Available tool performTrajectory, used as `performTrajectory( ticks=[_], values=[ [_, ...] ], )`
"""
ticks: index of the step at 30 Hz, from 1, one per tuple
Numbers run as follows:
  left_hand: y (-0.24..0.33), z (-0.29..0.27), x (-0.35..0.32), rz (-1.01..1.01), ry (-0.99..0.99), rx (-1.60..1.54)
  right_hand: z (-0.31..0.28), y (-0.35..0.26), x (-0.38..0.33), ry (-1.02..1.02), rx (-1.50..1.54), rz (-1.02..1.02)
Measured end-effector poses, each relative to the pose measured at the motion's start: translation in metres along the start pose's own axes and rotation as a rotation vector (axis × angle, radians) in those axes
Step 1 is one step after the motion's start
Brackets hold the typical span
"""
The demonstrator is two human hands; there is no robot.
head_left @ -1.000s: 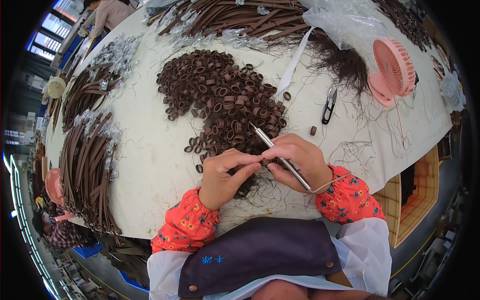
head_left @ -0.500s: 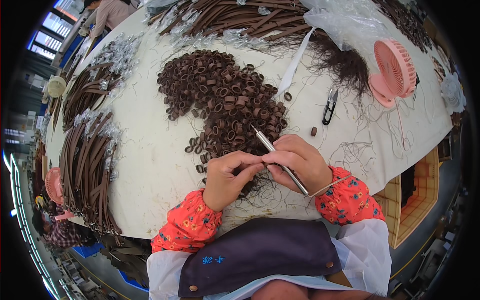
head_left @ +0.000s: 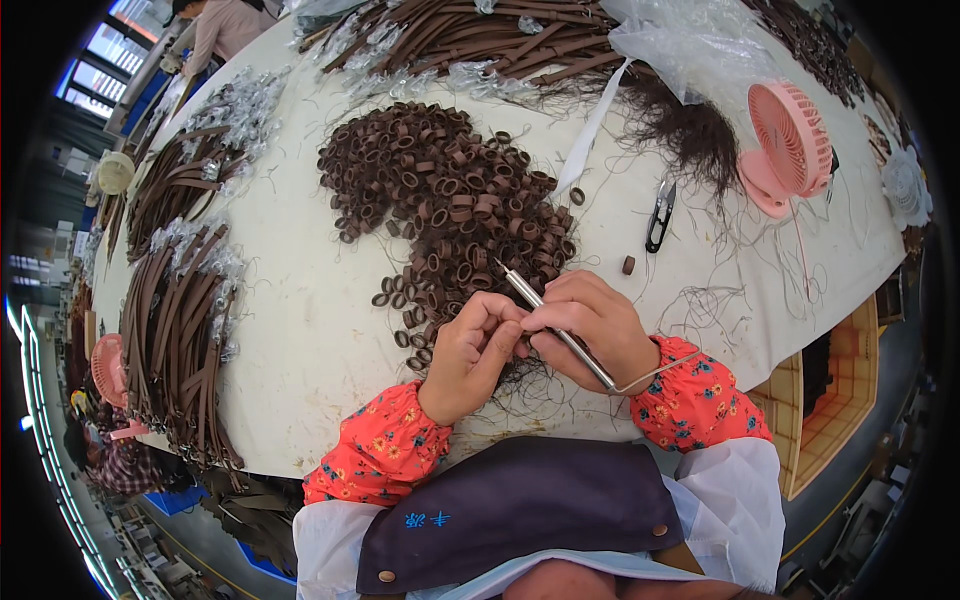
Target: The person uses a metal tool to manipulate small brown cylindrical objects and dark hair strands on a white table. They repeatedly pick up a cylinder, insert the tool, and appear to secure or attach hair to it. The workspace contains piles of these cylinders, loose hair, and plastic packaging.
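My right hand (head_left: 600, 328) is closed around a slim silver pen-shaped tool (head_left: 524, 288) with a thin pointed tip and a cord at its rear end. The tip points away to the far left, over a large heap of small brown strap loops (head_left: 455, 205). Fingers and thumb of my left hand (head_left: 466, 362) are pinched together, meeting the right fingertips below the tool. Whatever they pinch is hidden by the fingers. Dark loose threads (head_left: 522, 378) lie on the table beneath both hands.
Black-handled thread snips (head_left: 659, 216) and a single loop (head_left: 628, 265) lie to the right. Beyond stands a pink fan (head_left: 787, 140). Brown straps (head_left: 175, 340) with clear plastic wrap lie at the left, more straps (head_left: 480, 40) at the far side. A person (head_left: 222, 32) is at far left.
My left hand has shifted slightly right and turned, its fingers curling in more. The tool and right hand have moved only a little, the tip slightly lower and to the left.
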State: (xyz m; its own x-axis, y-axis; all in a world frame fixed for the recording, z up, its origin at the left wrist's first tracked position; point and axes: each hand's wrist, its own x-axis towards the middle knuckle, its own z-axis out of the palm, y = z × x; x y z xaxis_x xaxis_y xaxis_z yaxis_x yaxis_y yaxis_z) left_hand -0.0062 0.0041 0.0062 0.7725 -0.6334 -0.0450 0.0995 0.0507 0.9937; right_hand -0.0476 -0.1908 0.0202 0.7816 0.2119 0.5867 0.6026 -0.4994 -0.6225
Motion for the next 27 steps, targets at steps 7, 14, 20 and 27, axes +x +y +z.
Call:
performTrajectory(
  ticks=[7,14,20,27],
  values=[
    [-0.005,-0.004,0.002,0.032,0.043,0.022,-0.011,-0.009,-0.001,0.102,0.792,0.518],
    [-0.003,-0.005,0.001,0.026,0.023,0.085,-0.016,0.0,-0.002,0.035,0.826,0.454],
    [-0.001,-0.004,0.0,0.034,0.053,0.079,-0.014,0.0,-0.002,0.016,0.82,0.448],
    [-0.004,-0.002,0.001,0.06,0.09,0.062,-0.012,0.003,-0.004,0.003,0.786,0.425]
  ],
)
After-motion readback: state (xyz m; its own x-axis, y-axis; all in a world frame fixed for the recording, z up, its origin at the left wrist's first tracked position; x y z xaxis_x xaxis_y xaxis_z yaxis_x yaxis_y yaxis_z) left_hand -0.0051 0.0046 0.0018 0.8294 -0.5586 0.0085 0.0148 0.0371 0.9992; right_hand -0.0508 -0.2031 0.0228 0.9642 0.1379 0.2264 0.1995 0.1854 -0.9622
